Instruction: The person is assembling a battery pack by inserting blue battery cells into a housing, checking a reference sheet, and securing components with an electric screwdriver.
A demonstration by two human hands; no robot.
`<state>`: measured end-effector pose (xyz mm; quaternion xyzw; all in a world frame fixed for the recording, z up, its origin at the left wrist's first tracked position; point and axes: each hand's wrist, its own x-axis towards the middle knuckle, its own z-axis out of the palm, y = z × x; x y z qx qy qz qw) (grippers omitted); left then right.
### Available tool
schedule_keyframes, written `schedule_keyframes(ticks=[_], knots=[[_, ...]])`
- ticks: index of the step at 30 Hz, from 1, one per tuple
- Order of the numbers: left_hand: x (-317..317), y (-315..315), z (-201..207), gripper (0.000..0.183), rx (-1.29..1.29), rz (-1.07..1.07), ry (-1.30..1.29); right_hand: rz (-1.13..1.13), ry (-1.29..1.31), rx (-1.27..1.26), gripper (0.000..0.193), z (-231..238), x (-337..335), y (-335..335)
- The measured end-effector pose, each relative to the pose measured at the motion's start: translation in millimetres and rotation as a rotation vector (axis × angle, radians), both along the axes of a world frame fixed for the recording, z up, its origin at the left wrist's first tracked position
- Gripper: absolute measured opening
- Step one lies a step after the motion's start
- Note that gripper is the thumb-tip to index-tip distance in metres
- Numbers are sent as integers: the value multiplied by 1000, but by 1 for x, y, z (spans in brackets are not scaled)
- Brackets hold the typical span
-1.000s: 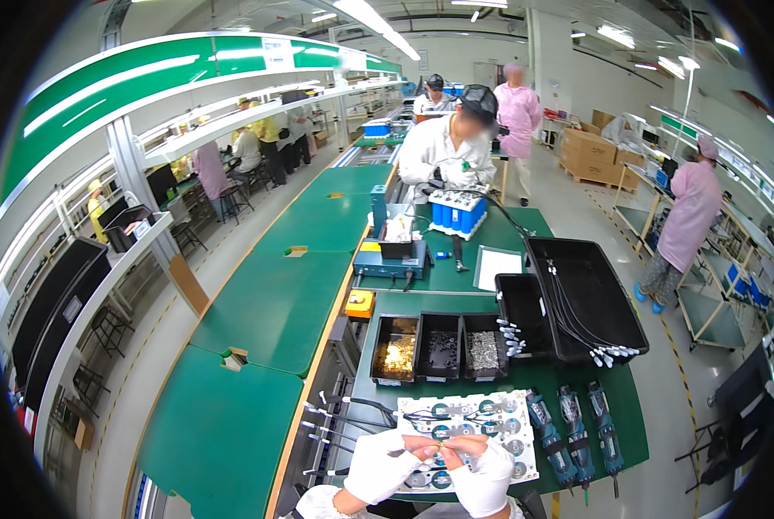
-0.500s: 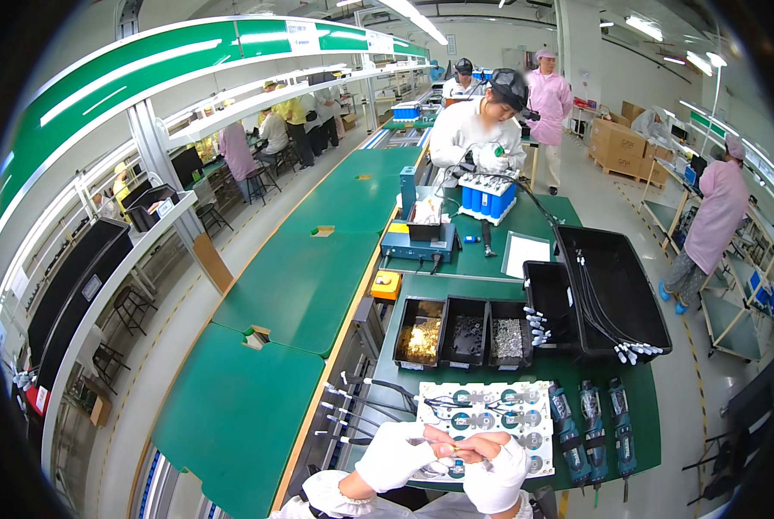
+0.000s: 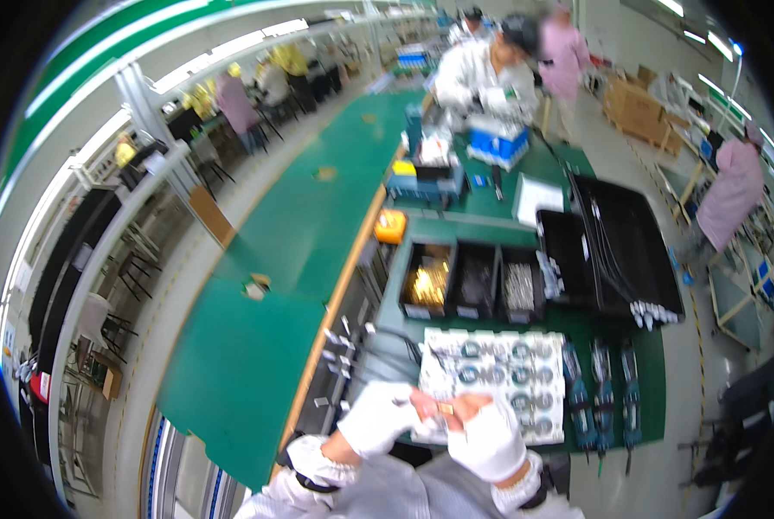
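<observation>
My left hand and my right hand wear white gloves with bare fingertips. Between their pinched fingertips is a small brass-coloured metal piece, its exact kind too small to make out. Both hands hover at the near edge of a white panel with rows of round metal contacts, and partly cover its lower left corner. Beside the panel on the left, black cables with pale end plugs hang over the bench edge.
Black bins hold brass parts, dark parts and silver parts. Right of the panel lie three teal power screwdrivers. A large black tray holds cables. Across the bench, a co-worker handles a blue battery pack.
The view has tilted and blurred, so bench and bins sit differently in the picture. Both hands appear higher in it and nearer the panel's front edge, still pinching the brass-coloured piece.
</observation>
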<state>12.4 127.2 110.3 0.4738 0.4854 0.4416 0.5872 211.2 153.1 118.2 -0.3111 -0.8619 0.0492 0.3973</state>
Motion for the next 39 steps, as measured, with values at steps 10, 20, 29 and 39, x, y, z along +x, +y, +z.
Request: schedule_keyframes(ticks=[10, 20, 29, 39], knots=[[-26, -6, 8, 29, 606, -160, 934, 1, -75, -561, 13, -19, 12, -17], [-11, -19, 2, 32, 629, -260, 895, 15, 222, -791, 15, -19, -5, -22], [-12, -17, -7, 30, 587, -72, 764, 71, 322, -594, 18, -20, -10, -8], [-8, -18, -13, 18, 513, 55, 692, -26, 287, -482, 21, -19, -12, -15]])
